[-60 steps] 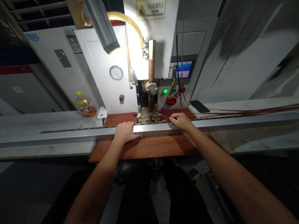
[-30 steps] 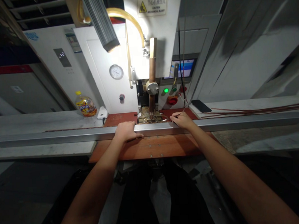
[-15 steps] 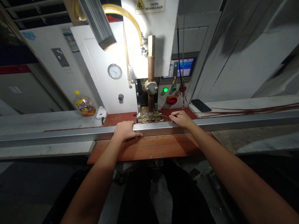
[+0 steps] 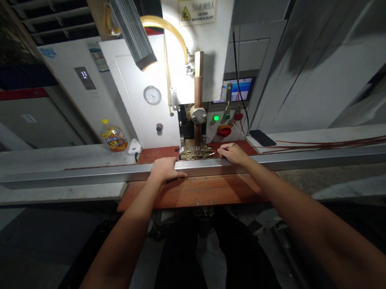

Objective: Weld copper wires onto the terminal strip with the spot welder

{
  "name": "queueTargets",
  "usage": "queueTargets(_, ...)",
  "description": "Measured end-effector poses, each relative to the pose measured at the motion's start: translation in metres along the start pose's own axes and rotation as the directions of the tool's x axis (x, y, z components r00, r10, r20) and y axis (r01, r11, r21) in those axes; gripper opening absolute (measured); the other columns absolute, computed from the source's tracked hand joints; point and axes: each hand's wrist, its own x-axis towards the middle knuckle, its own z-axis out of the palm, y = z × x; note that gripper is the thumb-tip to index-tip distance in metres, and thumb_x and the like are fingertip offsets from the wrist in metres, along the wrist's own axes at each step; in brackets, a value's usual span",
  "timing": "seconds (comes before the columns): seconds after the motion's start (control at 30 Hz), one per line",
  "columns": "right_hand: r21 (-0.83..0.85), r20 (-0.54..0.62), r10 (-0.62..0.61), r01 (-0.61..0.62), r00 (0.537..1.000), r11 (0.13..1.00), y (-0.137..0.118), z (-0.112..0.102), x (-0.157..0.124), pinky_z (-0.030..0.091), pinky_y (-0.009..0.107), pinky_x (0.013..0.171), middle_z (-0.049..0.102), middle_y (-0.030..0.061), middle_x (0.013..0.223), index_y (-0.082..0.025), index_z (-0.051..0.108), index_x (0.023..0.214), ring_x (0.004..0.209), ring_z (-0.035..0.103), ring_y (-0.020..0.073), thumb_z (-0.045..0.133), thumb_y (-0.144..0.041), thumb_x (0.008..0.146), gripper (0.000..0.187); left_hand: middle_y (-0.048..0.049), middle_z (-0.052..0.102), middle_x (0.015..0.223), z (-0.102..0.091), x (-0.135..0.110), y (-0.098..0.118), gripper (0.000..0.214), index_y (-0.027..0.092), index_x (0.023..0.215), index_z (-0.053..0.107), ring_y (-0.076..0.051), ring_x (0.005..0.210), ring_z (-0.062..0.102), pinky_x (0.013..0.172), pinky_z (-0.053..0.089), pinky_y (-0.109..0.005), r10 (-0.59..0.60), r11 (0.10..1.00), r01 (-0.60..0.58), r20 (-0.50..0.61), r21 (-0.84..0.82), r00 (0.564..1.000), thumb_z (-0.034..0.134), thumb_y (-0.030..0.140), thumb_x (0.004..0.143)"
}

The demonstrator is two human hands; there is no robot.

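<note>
A long silver metal bar point(image 4: 201, 166) lies crosswise in front of me. My left hand point(image 4: 164, 169) is wrapped over it, thumb along the near side and fingers over the far side. At the bar's far edge my right hand point(image 4: 231, 153) is closed in a pinch, its wrist crossing above the bar. A thin wire-like strand shows at these fingertips; most of it is hidden. Between my hands, just behind the bar, a copper-coloured vertical rod point(image 4: 198, 135) of the machine comes down to a small brass-coloured fixture point(image 4: 190, 150).
Several thin brown rods point(image 4: 336, 142) and a black phone point(image 4: 262, 138) lie on the right. A bottle point(image 4: 114, 137) and a small white device point(image 4: 134, 146) stand left. A reddish-brown board point(image 4: 183, 193) supports the bar's middle. The machine's lamp point(image 4: 134, 32) hangs above.
The whole view has shifted slightly right and down. Both hands keep their places on and behind the bar; a black cable by the screen now hangs curved.
</note>
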Motion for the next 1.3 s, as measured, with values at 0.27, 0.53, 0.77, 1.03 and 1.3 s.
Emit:
queueTargets(0.27, -0.083, 0.065, 0.005, 0.001, 0.998, 0.997, -0.01, 0.012, 0.009, 0.037, 0.029, 0.064, 0.056, 0.0013, 0.059, -0.023, 0.047, 0.056, 0.062, 0.051, 0.0162, 0.044, -0.047, 0.083, 0.037, -0.0121, 0.075, 0.11, 0.006, 0.001, -0.004, 0.08, 0.024, 0.107, 0.069, -0.035, 0.1, 0.069, 0.083, 0.05, -0.041, -0.012, 1.0, 0.012, -0.024, -0.001, 1.0, 0.059, 0.09, 0.062)
queueTargets(0.53, -0.113, 0.089, 0.007, 0.003, 0.996, 0.994, -0.011, 0.018, 0.014, 0.039, 0.028, 0.067, 0.063, 0.0025, 0.066, -0.022, 0.051, 0.056, 0.066, 0.053, 0.0165, 0.045, -0.042, 0.083, 0.034, -0.0123, 0.075, 0.11, 0.006, 0.002, -0.003, 0.081, 0.024, 0.107, 0.069, -0.035, 0.1, 0.069, 0.083, 0.05, -0.04, -0.022, 1.0, 0.022, -0.009, -0.001, 1.0, 0.06, 0.09, 0.061)
queueTargets(0.77, -0.009, 0.068, -0.013, 0.013, 0.998, 1.0, -0.007, 0.017, 0.011, 0.04, 0.029, 0.066, 0.06, 0.002, 0.061, -0.023, 0.053, 0.057, 0.063, 0.053, 0.0168, 0.044, -0.047, 0.084, 0.038, -0.0122, 0.075, 0.112, 0.002, -0.001, 0.0, 0.08, 0.025, 0.11, 0.069, -0.035, 0.102, 0.068, 0.084, 0.05, -0.04, -0.03, 1.0, 0.03, -0.003, 0.008, 1.0, 0.061, 0.088, 0.062)
queueTargets(1.03, -0.027, 0.042, -0.01, 0.011, 0.999, 1.0, -0.008, 0.017, 0.009, 0.04, 0.028, 0.067, 0.061, 0.0021, 0.062, -0.022, 0.054, 0.058, 0.065, 0.056, 0.0173, 0.044, -0.047, 0.085, 0.038, -0.012, 0.075, 0.112, 0.004, -0.001, -0.001, 0.081, 0.025, 0.11, 0.069, -0.036, 0.102, 0.068, 0.083, 0.05, -0.041, -0.019, 1.0, 0.019, -0.021, -0.001, 1.0, 0.06, 0.09, 0.062)
queueTargets(1.3, -0.103, 0.074, -0.004, 0.012, 0.997, 0.995, -0.009, 0.02, 0.011, 0.04, 0.027, 0.069, 0.062, 0.0021, 0.064, -0.022, 0.051, 0.057, 0.066, 0.055, 0.0162, 0.044, -0.043, 0.085, 0.036, -0.0114, 0.075, 0.113, 0.005, 0.001, -0.002, 0.079, 0.026, 0.11, 0.068, -0.036, 0.104, 0.068, 0.084, 0.05, -0.041, -0.013, 1.0, 0.013, -0.012, -0.015, 1.0, 0.06, 0.089, 0.063)
